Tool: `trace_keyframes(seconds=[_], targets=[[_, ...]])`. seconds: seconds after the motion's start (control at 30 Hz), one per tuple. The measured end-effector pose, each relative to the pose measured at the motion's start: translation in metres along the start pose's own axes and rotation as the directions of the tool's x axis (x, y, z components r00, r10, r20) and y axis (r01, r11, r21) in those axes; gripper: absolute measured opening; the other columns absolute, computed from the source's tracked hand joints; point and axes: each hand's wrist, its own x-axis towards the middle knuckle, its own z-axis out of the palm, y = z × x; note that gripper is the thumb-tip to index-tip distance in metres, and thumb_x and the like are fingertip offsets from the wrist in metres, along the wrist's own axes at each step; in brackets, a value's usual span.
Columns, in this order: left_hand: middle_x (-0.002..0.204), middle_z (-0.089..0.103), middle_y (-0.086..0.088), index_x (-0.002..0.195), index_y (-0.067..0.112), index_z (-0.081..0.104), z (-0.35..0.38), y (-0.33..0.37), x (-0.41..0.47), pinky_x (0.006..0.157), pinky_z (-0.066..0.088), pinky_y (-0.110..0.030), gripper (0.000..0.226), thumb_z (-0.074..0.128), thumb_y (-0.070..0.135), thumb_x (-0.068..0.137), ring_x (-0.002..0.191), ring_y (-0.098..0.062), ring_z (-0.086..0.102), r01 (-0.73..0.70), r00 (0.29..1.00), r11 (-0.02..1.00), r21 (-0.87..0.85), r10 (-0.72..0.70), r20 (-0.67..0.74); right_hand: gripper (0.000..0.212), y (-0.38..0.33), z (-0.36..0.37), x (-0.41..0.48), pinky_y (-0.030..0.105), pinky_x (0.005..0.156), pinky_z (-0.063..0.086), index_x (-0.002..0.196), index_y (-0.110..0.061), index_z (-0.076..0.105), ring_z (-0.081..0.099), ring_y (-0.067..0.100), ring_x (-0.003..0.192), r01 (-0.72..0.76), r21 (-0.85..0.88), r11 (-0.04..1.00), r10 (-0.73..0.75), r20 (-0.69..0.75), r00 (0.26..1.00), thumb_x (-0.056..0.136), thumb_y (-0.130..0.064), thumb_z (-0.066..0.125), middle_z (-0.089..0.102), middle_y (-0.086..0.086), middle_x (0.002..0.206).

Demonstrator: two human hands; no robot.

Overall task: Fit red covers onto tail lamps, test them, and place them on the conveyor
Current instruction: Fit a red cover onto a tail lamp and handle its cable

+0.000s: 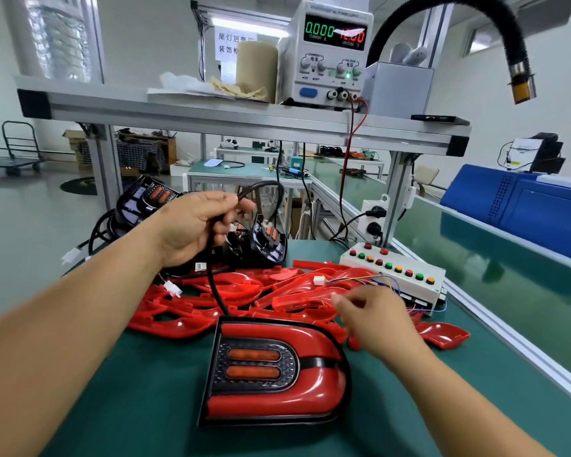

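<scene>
While the left hand's fingers are curled round a loop of the black cable, lifted above the surface, the right hand reaches over the red covers toward the thin wires of the test box. Its fingers are blurred, so I cannot tell whether they pinch anything.

The cable runs down to the lamp, which lies flat and face up on the surface nearest the person, its red cover already on. Testing looks to be the step in hand.

Risks, as I judge them:
- A pull on the raised cable could drag or tip the lamp, since nothing holds it down.
- The right hand may snag the thin wires or knock covers from the pile.
- A half-seated plug would give a false fail. The supply reads 0.000 A.

Counts:
- 1 covered lamp
- 2 bare lamps behind the pile
- 1 test box with 11 buttons
- 1 supply
- Covers too tangled to count, with 1 lying apart on the right.

The conveyor runs along the right, well apart from the lamp.
</scene>
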Motion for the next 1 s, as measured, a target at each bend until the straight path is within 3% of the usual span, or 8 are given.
trace_keyframes(seconds=[0.07, 0.17, 0.3, 0.5, 0.67, 0.77, 0.9, 1.0], targets=[[0.056, 0.039, 0.009, 0.086, 0.011, 0.067, -0.004, 0.001, -0.009, 0.05, 0.032, -0.02, 0.032, 0.051, 0.038, 0.091, 0.049, -0.004, 0.033, -0.028, 0.999, 0.997, 0.076, 0.03, -0.027, 0.01, -0.012, -0.003, 0.012, 0.029, 0.059, 0.051, 0.093, -0.023, 0.068, 0.065, 0.022, 0.067, 0.05, 0.131, 0.99, -0.037, -0.104, 0.994, 0.09, -0.033, 0.064, 0.067, 0.002, 0.069], [0.051, 0.038, 0.012, 0.074, 0.012, 0.062, -0.007, -0.007, -0.022, 0.055, 0.03, -0.024, 0.036, 0.053, 0.046, 0.082, 0.05, -0.005, 0.03, -0.06, 0.995, 0.985, 0.165, 0.071, -0.064, 0.061, -0.029, -0.002, 0.029, 0.032, 0.062, 0.054, 0.138, -0.047, 0.035, 0.069, 0.018, 0.071, 0.127, 0.238, 0.963, -0.113, -0.072, 0.991, 0.09, -0.028, 0.067, 0.07, 0.002, 0.077], [0.057, 0.033, 0.003, 0.06, 0.02, 0.062, -0.018, -0.027, -0.038, 0.06, 0.031, -0.028, 0.031, 0.056, 0.039, 0.083, 0.051, -0.007, 0.03, -0.09, 0.991, 0.995, 0.043, 0.094, -0.1, 0.045, -0.046, 0.018, 0.036, 0.03, 0.06, 0.054, 0.128, -0.042, 0.045, 0.071, 0.016, 0.067, 0.157, 0.212, 0.965, -0.193, 0.164, 0.967, 0.092, -0.023, 0.064, 0.072, 0.007, 0.08], [0.059, 0.039, 0.005, 0.053, 0.022, 0.059, -0.042, -0.05, -0.058, 0.069, 0.032, -0.033, 0.034, 0.055, 0.033, 0.085, 0.059, -0.012, 0.034, -0.087, 0.973, 0.996, -0.005, 0.084, -0.216, 0.018, -0.053, 0.037, 0.037, 0.032, 0.066, 0.047, 0.097, -0.024, 0.06, 0.062, 0.024, 0.081, 0.307, -0.244, 0.92, -0.306, 0.042, 0.951, 0.099, -0.036, 0.047, 0.068, 0.002, 0.088], [0.126, 0.054, -0.01, 0.128, 0.022, 0.058, -0.022, -0.029, -0.055, 0.107, 0.033, -0.038, 0.033, 0.058, 0.016, 0.096, 0.126, -0.024, 0.045, 0.162, 0.854, 0.744, 0.649, 0.225, -0.47, 0.023, -0.063, 0.049, 0.033, 0.032, 0.057, 0.032, 0.098, -0.021, 0.055, 0.064, 0.033, 0.082, 0.334, -0.502, 0.798, -0.41, -0.046, 0.911, 0.102, -0.037, 0.038, 0.066, 0.006, 0.084], [0.147, 0.041, 0.001, 0.146, 0.027, 0.042, 0.033, 0.001, -0.049, 0.11, 0.021, -0.025, 0.052, 0.051, 0.014, 0.096, 0.128, -0.001, 0.032, -0.155, 0.863, 0.488, 0.859, 0.49, -0.123, 0.015, -0.08, 0.063, 0.029, 0.03, 0.054, 0.028, 0.084, -0.022, 0.052, 0.066, 0.034, 0.08, 0.401, -0.512, 0.76, -0.486, -0.038, 0.873, 0.097, -0.02, 0.045, 0.065, 0.004, 0.078], [0.148, 0.046, -0.006, 0.143, 0.019, 0.046, 0.081, -0.001, -0.016, 0.113, 0.032, -0.034, 0.043, 0.032, 0.032, 0.105, 0.135, -0.023, 0.041, -0.06, 0.998, 0.269, 0.961, 0.036, 0.052, 0.028, -0.092, 0.08, 0.021, 0.037, 0.074, 0.04, 0.117, -0.007, 0.06, 0.058, 0.037, 0.109, 0.483, -0.376, 0.791, -0.485, 0.094, 0.869, 0.097, -0.013, 0.041, 0.063, 0.017, 0.118], [0.134, 0.055, -0.013, 0.117, 0.009, 0.06, 0.082, -0.002, 0.003, 0.093, 0.039, -0.031, 0.04, 0.028, 0.03, 0.106, 0.111, -0.027, 0.052, 0.048, 0.934, 0.139, 0.989, -0.356, 0.005, 0.023, -0.086, 0.086, 0.02, 0.036, 0.073, 0.035, 0.103, -0.005, 0.06, 0.056, 0.036, 0.104, 0.522, -0.279, 0.806, -0.463, 0.253, 0.849, 0.096, -0.006, 0.038, 0.062, 0.02, 0.109]])
